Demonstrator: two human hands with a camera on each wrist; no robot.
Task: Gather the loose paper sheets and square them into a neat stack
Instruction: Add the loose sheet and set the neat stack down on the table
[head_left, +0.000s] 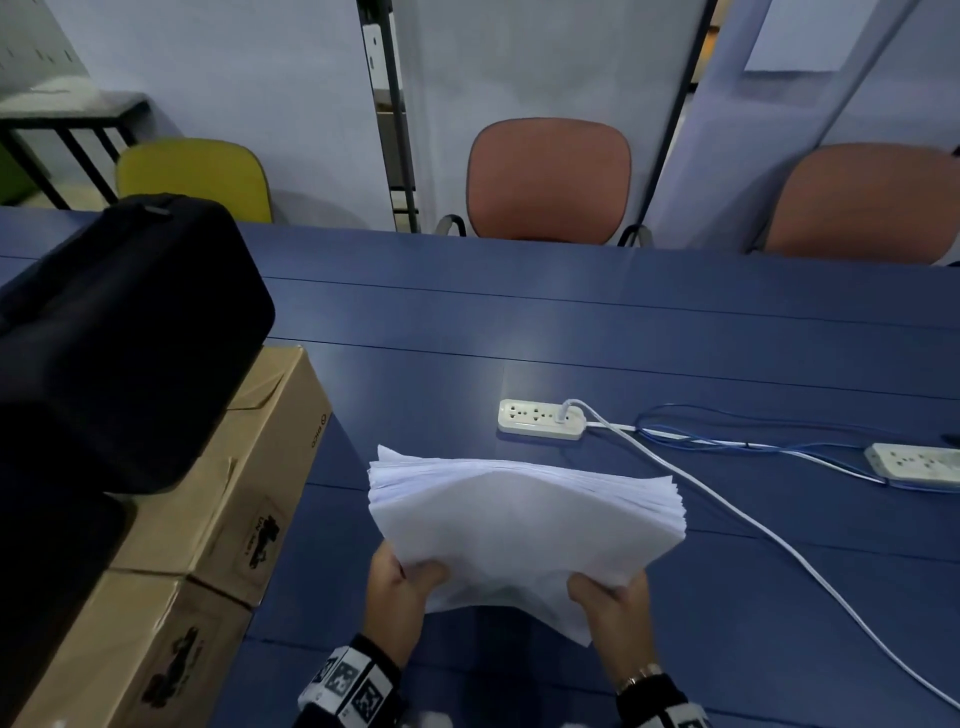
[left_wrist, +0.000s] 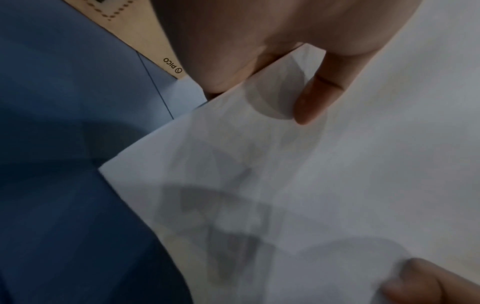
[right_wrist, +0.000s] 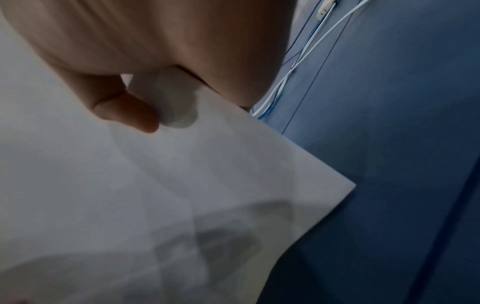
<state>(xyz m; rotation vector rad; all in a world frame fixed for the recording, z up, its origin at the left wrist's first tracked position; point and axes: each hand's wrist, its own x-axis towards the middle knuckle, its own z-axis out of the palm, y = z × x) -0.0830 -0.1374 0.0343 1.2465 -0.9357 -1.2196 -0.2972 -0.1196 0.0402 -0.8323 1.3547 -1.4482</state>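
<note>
A thick bundle of white paper sheets (head_left: 524, 519) is held up over the blue table (head_left: 675, 338), its far edges fanned and uneven. My left hand (head_left: 410, 582) pinches the near left side, thumb on top and fingers hidden beneath. My right hand (head_left: 608, 597) pinches the near right side the same way. In the left wrist view the thumb of my left hand (left_wrist: 311, 102) presses on the top paper sheet (left_wrist: 337, 185). In the right wrist view the thumb of my right hand (right_wrist: 130, 111) lies on the paper sheets (right_wrist: 155, 185), one corner jutting over the table.
Two cardboard boxes (head_left: 244, 488) and a black case (head_left: 114, 338) crowd the left. A white power strip (head_left: 540, 420) lies beyond the paper, its white and blue cables (head_left: 753, 525) trailing right past a second power strip (head_left: 919, 462). Chairs (head_left: 548, 179) stand behind the table.
</note>
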